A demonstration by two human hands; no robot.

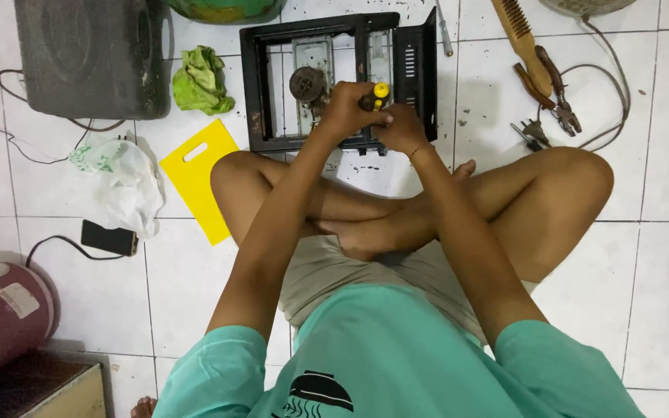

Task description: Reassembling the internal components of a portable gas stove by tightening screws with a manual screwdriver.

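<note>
stove [272,85], one black open frame with one round burner [307,83] inside, lies on the tiled floor [644,178] just in front of the crossed legs. one dark case [90,54] sits at the upper left, well apart from it. one maroon cooker [1,310] stands at the lower left. one white bag [121,182] and one yellow board [199,178] lie left of the knee, one green rag [201,80] above the board. one brush [519,39] and one pair of pliers [551,89] lie to the right. one phone [108,238] is below the bag. left hand [348,108] has its fingers clamped on one screwdriver [375,96], yellow cap up, over the stove's near edge. right hand [402,128] touches the left, fingers curled; what they grip i cannot tell.
</note>
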